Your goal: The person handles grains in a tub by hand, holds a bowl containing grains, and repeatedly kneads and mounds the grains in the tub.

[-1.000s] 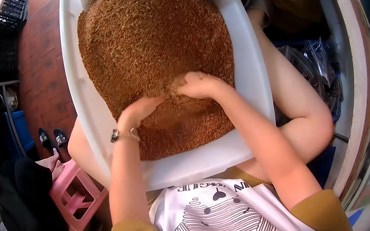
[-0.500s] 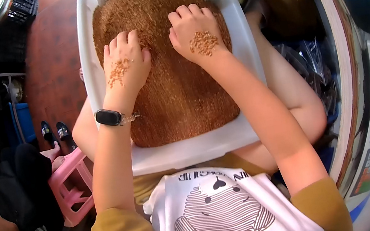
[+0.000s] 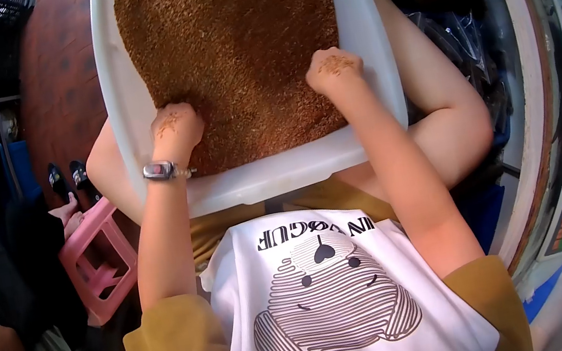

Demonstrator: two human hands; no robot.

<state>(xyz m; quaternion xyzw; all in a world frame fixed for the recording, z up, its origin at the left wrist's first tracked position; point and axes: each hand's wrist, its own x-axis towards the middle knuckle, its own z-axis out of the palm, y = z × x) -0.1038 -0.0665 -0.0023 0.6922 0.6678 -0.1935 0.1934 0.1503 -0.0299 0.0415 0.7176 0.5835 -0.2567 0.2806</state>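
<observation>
A heap of small brown grains (image 3: 230, 56) fills a white plastic tub (image 3: 273, 175) that rests across my lap. My left hand (image 3: 176, 128) is curled like a fist at the heap's near left edge, close to the tub wall. Opposite it, my right hand (image 3: 335, 69) is also curled, at the right edge of the grains. Both sets of fingers bend down out of sight, so whatever they hold is hidden. Loose grains cling to the backs of both hands. A watch (image 3: 160, 170) is on my left wrist.
To the left stands a pink plastic stool (image 3: 97, 264), with another person's foot (image 3: 68, 213) beside it. Dark slippers (image 3: 67, 179) lie on the red-brown floor (image 3: 60, 71). Dark plastic bags (image 3: 457, 46) are at the right, next to a pale-edged ledge (image 3: 523, 57).
Both hands have drawn back toward me along the tub's sides, and their fingers have gone from spread on the grains to curled. The view has shifted, with the tub higher in it.
</observation>
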